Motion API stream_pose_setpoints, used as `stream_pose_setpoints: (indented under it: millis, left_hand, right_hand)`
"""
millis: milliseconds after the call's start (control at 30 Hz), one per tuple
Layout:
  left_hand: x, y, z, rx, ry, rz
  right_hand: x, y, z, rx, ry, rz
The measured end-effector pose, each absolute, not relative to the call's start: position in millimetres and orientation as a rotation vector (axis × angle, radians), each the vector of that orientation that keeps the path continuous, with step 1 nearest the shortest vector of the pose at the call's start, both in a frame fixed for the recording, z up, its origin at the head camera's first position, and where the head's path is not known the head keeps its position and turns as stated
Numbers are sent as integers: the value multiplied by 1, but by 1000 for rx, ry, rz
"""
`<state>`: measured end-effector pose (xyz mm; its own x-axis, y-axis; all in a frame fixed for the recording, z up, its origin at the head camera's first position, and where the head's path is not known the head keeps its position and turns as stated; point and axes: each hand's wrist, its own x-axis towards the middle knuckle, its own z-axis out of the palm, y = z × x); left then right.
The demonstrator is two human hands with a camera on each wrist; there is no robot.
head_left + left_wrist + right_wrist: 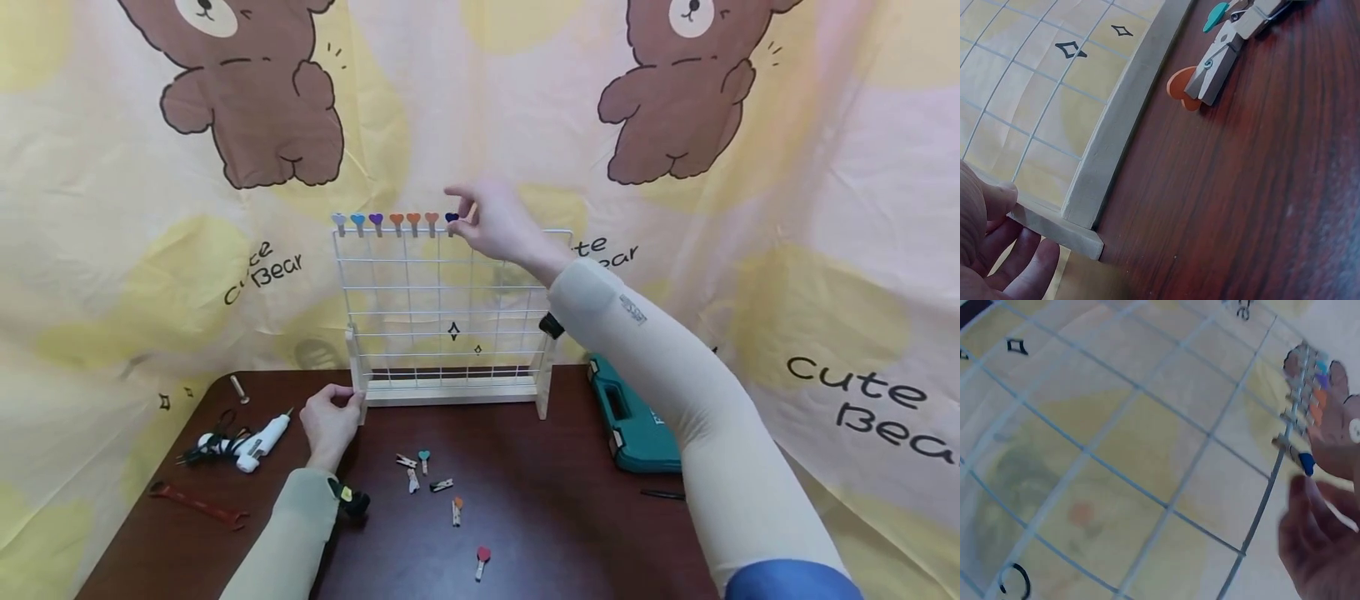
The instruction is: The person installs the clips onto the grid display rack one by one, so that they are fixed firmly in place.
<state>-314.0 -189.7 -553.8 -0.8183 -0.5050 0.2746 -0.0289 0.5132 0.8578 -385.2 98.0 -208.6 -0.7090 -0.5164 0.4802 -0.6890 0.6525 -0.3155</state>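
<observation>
On the top wire (557, 231): dark blue heart clip (452, 217), at the right end of a row of clips (396, 221); its wooden end sits across the wire, likely so the wire can hold it up.
Right hand (491, 218): thumb and fingertips seem to pinch the heart end, but the wrist view is blurry.
Left hand (330, 423): thumb and fingers clamped on the left wooden post (1054, 231), low down, maybe to stop tipping.
Wire rack (450, 395): stands up on wooden feet, so its top edge is easy to reach.
Loose clips (457, 512): six lie on the table (570, 500) in front, close by.
Table sides: white glue gun (262, 442) and red wrench (198, 504) left, green case (645, 446) right, out of the way.
</observation>
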Motion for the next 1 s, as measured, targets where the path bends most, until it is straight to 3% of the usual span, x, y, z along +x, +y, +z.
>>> stream_pose_setpoints:
  millis: [133,267,467,700,1000]
  left_hand:
    - [-314,-189,-556,438,-2260,-1273]
    - [-312,-189,-557,446,-2264,-1276]
    - [-312,-191,-556,442,-2255,-1268]
    - [-313,-191,-555,460,-2259,-1268]
    - [-313,-189,-553,429,-2250,-1261]
  right_hand:
    - [-364,113,-236,895,-2353,747]
    - [-338,130,-282,1014,-2286,793]
    - [-297,144,-369,1452,-2351,773]
    - [-251,142,-458,2003,-2527,406]
    - [-221,142,-511,2136,-2690,250]
